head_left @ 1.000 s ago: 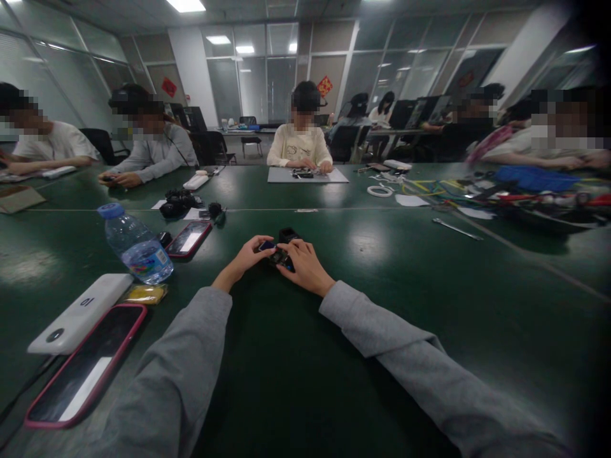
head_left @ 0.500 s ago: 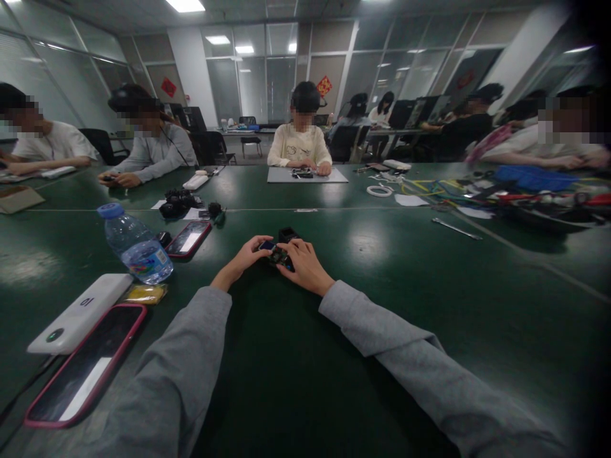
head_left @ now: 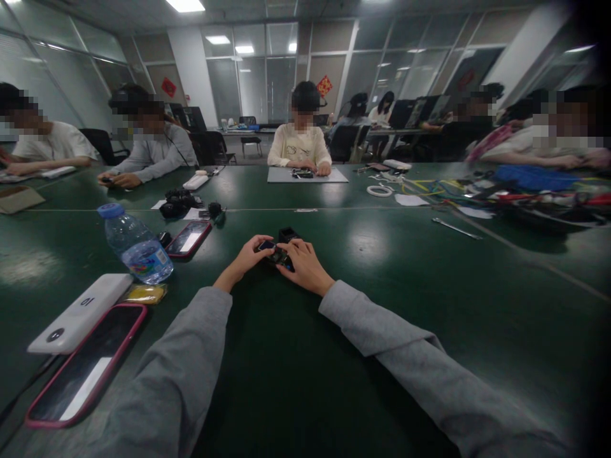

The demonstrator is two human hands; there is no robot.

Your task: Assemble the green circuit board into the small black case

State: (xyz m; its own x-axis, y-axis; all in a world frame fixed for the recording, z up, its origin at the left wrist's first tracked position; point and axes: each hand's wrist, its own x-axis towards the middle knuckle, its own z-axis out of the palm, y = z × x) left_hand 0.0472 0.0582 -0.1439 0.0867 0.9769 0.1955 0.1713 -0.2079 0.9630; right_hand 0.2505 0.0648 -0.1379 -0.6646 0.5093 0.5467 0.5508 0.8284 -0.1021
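Between my hands is a small dark electronic device (head_left: pixel 275 254) with what looks like a bare circuit board and a little screen at its left end. My left hand (head_left: pixel 251 256) grips that left end, thumb on top near the screen. From the other side my right hand (head_left: pixel 301 259) holds it, fingers curled over the top and thumb at the near edge. Fingers cover much of the device, so its exact kind cannot be made out. Just behind it stands a black open box-like part (head_left: pixel 287 234), partly hidden by my right fingers.
Left of me are a water bottle (head_left: pixel 138 248), a white power bank (head_left: pixel 81 315), a pink-cased phone (head_left: pixel 88 366), a yellow packet (head_left: pixel 146 294) and another phone (head_left: pixel 189 239). A metal wrench-like tool (head_left: pixel 457 229) and a cable heap (head_left: pixel 534 191) lie right. Co-workers sit around the green table (head_left: pixel 405 305).
My left hand has shifted very slightly on the device. My right hand and the things on the table stay where they were.
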